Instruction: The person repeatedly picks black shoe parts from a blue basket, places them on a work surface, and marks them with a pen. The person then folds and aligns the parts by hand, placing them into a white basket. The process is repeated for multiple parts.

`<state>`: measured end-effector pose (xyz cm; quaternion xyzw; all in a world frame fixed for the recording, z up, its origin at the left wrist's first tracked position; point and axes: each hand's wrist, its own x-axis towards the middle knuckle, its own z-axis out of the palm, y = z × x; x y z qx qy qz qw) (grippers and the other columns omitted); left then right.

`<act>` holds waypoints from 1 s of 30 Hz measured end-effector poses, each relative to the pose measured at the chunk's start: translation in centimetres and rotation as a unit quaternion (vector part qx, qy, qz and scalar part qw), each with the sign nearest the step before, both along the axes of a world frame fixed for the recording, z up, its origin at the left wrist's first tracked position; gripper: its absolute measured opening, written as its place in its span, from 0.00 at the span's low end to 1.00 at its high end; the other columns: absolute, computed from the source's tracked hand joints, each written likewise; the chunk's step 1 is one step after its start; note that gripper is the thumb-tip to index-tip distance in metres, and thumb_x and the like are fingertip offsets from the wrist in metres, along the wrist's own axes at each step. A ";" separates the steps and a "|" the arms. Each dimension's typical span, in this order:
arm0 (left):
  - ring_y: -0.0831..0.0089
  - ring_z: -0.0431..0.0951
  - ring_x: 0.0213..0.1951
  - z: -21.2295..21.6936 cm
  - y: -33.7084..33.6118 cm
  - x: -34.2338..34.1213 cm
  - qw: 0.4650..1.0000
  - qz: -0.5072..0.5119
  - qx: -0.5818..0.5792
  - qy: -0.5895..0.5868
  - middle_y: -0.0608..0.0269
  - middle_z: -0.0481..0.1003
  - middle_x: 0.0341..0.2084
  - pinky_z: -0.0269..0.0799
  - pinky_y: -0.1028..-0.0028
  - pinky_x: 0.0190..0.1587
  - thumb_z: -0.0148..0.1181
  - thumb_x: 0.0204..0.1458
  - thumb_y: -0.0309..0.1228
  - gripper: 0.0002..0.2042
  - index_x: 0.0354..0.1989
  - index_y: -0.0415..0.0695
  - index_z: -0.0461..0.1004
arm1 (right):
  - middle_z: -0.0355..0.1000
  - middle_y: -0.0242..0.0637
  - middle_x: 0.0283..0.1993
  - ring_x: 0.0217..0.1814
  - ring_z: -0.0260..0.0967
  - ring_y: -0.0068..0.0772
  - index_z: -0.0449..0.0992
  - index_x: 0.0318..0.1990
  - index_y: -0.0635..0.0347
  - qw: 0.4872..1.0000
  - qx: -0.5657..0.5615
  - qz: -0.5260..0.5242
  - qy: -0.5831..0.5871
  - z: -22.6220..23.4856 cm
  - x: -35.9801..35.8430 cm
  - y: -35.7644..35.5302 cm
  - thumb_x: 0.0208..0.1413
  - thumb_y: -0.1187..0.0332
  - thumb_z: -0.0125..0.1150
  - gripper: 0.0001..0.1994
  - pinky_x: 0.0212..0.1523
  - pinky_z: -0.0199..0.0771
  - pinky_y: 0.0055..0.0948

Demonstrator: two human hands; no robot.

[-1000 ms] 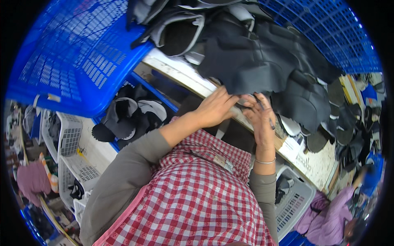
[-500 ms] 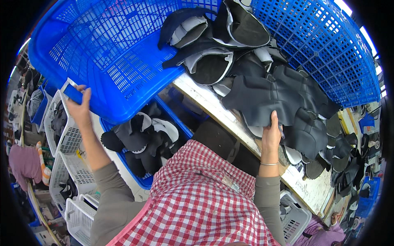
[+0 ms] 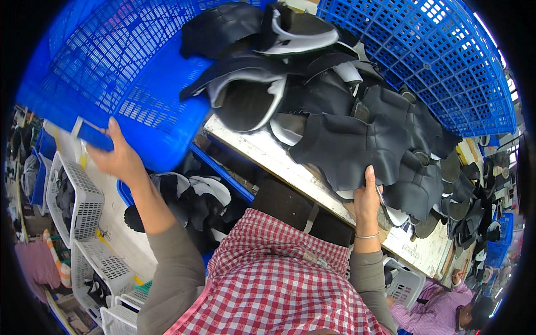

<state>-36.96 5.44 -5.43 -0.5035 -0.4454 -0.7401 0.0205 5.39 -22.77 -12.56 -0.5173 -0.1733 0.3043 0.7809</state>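
Observation:
My left hand (image 3: 120,160), somewhat blurred, is at the near left edge of a large blue plastic basket (image 3: 162,146), thumb up and fingers curled at its rim by a white rectangular frame (image 3: 89,134). The basket is tilted, its perforated inside facing me. At its right edge lie black shoe uppers (image 3: 248,100) with white-edged, dark linings. My right hand (image 3: 366,205) grips the near edge of a smooth black upper (image 3: 349,146), thumb on top, fingers hidden underneath. A thin metal tool (image 3: 382,198) shows beside this hand; I cannot make out its kind.
More uppers (image 3: 416,184) are heaped along the white workbench (image 3: 268,148). A second blue basket (image 3: 430,67) stands tipped behind them. Below at left are white baskets (image 3: 89,187) and a bin of black and white pieces (image 3: 190,195). A person in a pink checked shirt (image 3: 427,310) is at lower right.
The blue basket has shifted left, my left hand with it, slightly down and right in view. Uppers at its edge have slid left and turned. My right hand stays on its upper.

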 end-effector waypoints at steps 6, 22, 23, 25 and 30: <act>0.63 0.77 0.45 0.3 12.7 -2.6 0.999 0.002 -0.029 0.014 0.50 0.76 0.44 0.72 0.65 0.50 0.68 0.59 0.32 0.22 0.55 0.31 0.68 | 0.69 0.39 0.66 0.66 0.69 0.35 0.65 0.68 0.64 1.000 0.000 0.014 -0.001 -0.3 0.1 -0.4 0.70 0.64 0.58 0.23 0.68 0.70 0.39; 0.47 0.48 0.78 -12.4 8.2 18.2 0.729 -0.314 -0.396 0.461 0.63 0.61 0.74 0.24 0.18 0.64 0.50 0.59 0.66 0.34 0.71 0.66 0.66 | 0.73 0.39 0.60 0.61 0.72 0.33 0.72 0.61 0.65 0.988 0.114 -0.077 -0.067 7.4 -1.8 -4.1 0.68 0.64 0.62 0.19 0.63 0.74 0.37; 0.47 0.48 0.78 -11.4 7.6 18.8 0.708 -0.306 -0.396 0.498 0.65 0.60 0.75 0.25 0.17 0.63 0.53 0.59 0.63 0.33 0.71 0.65 0.67 | 0.74 0.39 0.59 0.59 0.73 0.33 0.73 0.60 0.65 0.985 0.099 -0.093 -0.108 7.9 -2.1 -4.6 0.68 0.64 0.63 0.19 0.61 0.75 0.35; 0.47 0.56 0.75 -8.4 5.8 19.9 0.685 -0.333 -0.386 0.521 0.66 0.64 0.73 0.36 0.23 0.67 0.60 0.58 0.54 0.28 0.67 0.61 0.73 | 0.76 0.38 0.57 0.54 0.75 0.30 0.76 0.57 0.65 0.975 0.055 -0.103 -0.190 8.5 -2.6 -5.5 0.65 0.64 0.67 0.18 0.57 0.76 0.31; 0.59 0.79 0.52 1.3 -6.1 20.0 0.843 -0.472 -0.170 0.194 0.50 0.81 0.50 0.71 0.65 0.57 0.62 0.62 0.36 0.16 0.52 0.38 0.81 | 0.77 0.36 0.51 0.52 0.74 0.29 0.76 0.56 0.62 0.902 -0.114 0.039 -0.415 7.3 -4.3 -6.7 0.60 0.63 0.73 0.21 0.53 0.76 0.32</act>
